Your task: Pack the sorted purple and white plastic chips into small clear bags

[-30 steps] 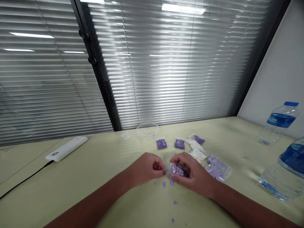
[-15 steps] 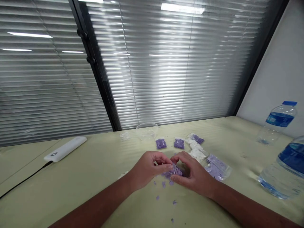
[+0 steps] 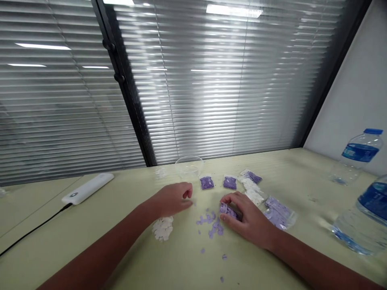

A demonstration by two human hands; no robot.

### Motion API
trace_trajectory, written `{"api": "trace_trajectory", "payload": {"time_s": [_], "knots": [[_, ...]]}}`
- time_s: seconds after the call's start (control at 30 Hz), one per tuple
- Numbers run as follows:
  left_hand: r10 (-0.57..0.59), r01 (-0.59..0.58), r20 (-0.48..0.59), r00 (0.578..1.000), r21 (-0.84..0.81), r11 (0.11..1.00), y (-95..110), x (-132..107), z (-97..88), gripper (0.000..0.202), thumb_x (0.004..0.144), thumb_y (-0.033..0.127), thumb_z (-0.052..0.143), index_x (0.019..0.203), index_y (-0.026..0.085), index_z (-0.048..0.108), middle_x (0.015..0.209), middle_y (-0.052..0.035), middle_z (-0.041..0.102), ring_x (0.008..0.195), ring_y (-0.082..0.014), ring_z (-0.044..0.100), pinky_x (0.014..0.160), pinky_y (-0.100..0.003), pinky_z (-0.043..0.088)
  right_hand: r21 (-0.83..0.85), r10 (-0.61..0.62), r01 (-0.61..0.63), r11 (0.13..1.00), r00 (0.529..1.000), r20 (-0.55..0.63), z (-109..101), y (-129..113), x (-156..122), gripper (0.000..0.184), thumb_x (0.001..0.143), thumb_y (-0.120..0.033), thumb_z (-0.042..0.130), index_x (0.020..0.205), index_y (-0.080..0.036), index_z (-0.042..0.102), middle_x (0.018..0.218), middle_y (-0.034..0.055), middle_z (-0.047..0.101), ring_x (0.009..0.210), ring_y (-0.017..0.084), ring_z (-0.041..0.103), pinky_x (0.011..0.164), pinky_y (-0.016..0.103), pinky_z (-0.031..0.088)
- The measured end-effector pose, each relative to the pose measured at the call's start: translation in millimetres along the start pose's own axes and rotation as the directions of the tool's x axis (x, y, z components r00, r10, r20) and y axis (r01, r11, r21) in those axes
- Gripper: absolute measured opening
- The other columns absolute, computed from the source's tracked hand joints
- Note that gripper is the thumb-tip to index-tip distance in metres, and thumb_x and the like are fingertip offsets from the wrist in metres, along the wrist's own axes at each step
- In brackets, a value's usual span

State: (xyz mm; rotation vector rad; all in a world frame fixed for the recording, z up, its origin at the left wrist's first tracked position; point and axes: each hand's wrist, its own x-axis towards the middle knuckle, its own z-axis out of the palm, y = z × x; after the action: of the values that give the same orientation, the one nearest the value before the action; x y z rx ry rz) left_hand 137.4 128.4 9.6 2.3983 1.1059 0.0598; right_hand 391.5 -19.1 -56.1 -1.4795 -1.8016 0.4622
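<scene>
My right hand [image 3: 248, 217] is closed around a small clear bag of light purple pieces [image 3: 227, 210], fingers and thumb at its sides. My left hand [image 3: 173, 199] hovers to the left, its fingers curled in; whether anything is between them cannot be made out. Loose purple flakes [image 3: 215, 228] lie scattered on the table between the hands and toward the front. Under my left wrist sits a small heap of white flakes [image 3: 163, 228].
Two dark purple packets [image 3: 207, 183] lie beyond my hands near a clear round bowl [image 3: 189, 167]. White packets [image 3: 253, 191] and a bag of light purple pieces [image 3: 279, 213] lie right. Water bottles [image 3: 363, 225] stand far right; a white device [image 3: 87, 188] with a black cable is left.
My left hand has moved left, away from the bag and my right hand. The white heap and more loose purple flakes now show. My right hand stays on the bag.
</scene>
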Motion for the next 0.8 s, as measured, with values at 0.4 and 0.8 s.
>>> {"api": "trace_trajectory", "payload": {"time_s": [0.4,0.8], "knots": [[0.115,-0.115,-0.014,0.993,-0.054,0.992,20.0,-1.7,22.9,0.043,0.075,0.065,0.072,0.097,0.029,0.066,0.101,0.0059,0.064,0.083,-0.0067,0.052,0.067,-0.019,0.031,0.102,-0.004,0.003,0.995,1.000,0.013,-2.4,-4.2,-0.3,0.032,0.093,-0.042,0.065,0.119,-0.024,0.061,0.118,0.0058,0.062,0.106,0.024,0.057,0.094,0.038,0.045],[0.151,-0.158,-0.085,0.985,-0.082,0.984,60.0,-16.8,66.9,0.023,0.078,0.048,0.076,0.081,0.026,0.071,0.089,0.0021,0.064,0.083,-0.0088,0.054,0.070,-0.022,0.025,0.079,-0.023,0.030,0.996,0.995,-0.093,1.6,1.0,1.4,0.037,0.087,-0.037,0.072,0.120,-0.025,0.060,0.121,0.0043,0.062,0.114,0.023,0.056,0.098,0.038,0.044]]}}
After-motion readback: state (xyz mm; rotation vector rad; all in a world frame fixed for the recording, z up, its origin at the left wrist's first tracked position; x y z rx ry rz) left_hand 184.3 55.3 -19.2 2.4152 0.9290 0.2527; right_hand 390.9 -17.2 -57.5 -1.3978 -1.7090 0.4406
